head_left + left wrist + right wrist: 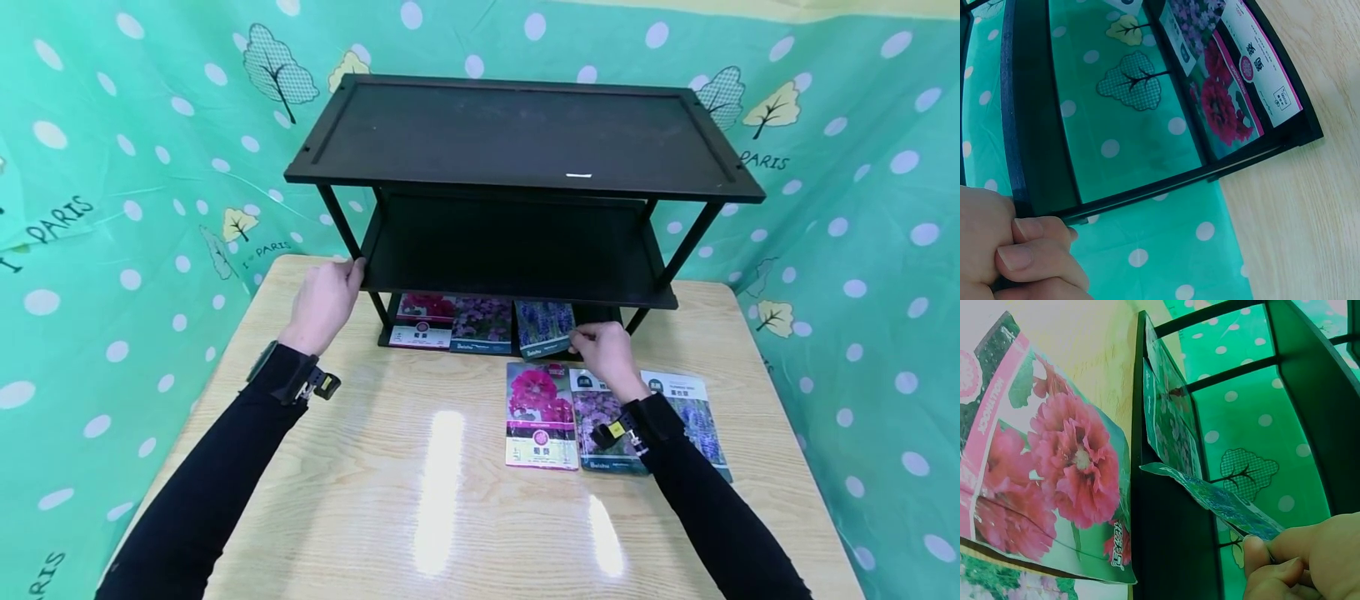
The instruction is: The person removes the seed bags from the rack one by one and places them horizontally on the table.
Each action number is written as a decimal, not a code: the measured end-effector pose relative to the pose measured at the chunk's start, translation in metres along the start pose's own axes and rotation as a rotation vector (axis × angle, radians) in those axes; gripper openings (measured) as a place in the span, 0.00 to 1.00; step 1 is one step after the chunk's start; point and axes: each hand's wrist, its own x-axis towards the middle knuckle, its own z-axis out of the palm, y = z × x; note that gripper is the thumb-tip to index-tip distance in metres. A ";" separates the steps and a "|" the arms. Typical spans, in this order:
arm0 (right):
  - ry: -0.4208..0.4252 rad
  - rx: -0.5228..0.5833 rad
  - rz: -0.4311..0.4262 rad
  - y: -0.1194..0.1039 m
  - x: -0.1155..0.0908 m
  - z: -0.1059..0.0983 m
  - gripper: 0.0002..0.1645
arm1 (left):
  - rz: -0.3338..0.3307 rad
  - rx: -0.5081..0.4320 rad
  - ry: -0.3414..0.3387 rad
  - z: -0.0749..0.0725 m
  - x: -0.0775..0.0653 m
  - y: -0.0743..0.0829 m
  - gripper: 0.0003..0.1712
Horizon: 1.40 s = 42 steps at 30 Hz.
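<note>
A black three-tier shelf rack (525, 137) stands on the table. At its left side my left hand (327, 302) grips the corner of the middle shelf, fingers curled round the edge. My right hand (606, 354) pinches a seed packet with blue-purple flower spikes (545, 329) by its right edge. That packet is tilted at the front of the bottom shelf, its near edge overlapping the shelf's front rim. To its left on the bottom shelf lie a purple-flower seed packet (482, 323) and a red hollyhock seed packet (423, 321). The middle shelf (510, 246) hides their far ends.
In front of the rack lie a pink hollyhock packet (541, 417), a purple-flower packet (596, 408) partly under my right wrist, and a lavender-like packet (697, 417). The wooden table (337, 492) meets a green dotted curtain (150, 208) at the back and sides.
</note>
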 end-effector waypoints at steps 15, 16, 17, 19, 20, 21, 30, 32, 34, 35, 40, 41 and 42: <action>-0.007 0.030 0.084 -0.006 -0.010 0.000 0.16 | 0.013 0.011 0.007 0.000 -0.001 0.001 0.30; -0.007 0.028 0.085 -0.006 -0.010 0.001 0.16 | 0.015 0.013 0.008 0.000 -0.001 0.001 0.30; -0.008 0.028 0.086 -0.007 -0.010 0.001 0.16 | 0.017 0.014 0.008 0.000 -0.001 0.001 0.30; -0.010 0.029 0.093 -0.008 -0.011 0.001 0.17 | 0.021 0.020 0.011 0.000 -0.001 0.001 0.30; -0.010 0.030 0.097 -0.009 -0.012 0.002 0.17 | 0.023 0.022 0.012 0.000 -0.001 0.001 0.30; -0.012 0.032 0.102 -0.009 -0.012 0.002 0.17 | 0.025 0.024 0.014 0.000 -0.001 0.001 0.30; -0.015 0.101 0.086 -0.012 -0.015 0.004 0.17 | 0.017 0.005 0.021 -0.002 -0.002 0.002 0.31; -0.020 0.104 0.082 -0.013 -0.016 0.004 0.17 | 0.012 0.006 0.022 -0.002 -0.002 0.003 0.31; -0.021 0.097 0.081 -0.013 -0.017 0.004 0.16 | 0.009 0.006 0.024 -0.002 -0.002 0.003 0.31; -0.023 0.092 0.078 -0.014 -0.017 0.004 0.16 | 0.008 0.005 0.025 -0.002 -0.002 0.003 0.31; -0.030 0.086 0.067 -0.017 -0.021 0.002 0.16 | 0.014 0.011 0.026 -0.002 -0.002 0.003 0.31; -0.031 0.085 0.066 -0.018 -0.022 0.002 0.16 | 0.015 0.011 0.024 -0.001 -0.002 0.002 0.31; -0.036 0.085 0.062 -0.018 -0.023 0.002 0.17 | 0.013 0.011 0.024 -0.001 -0.002 0.002 0.31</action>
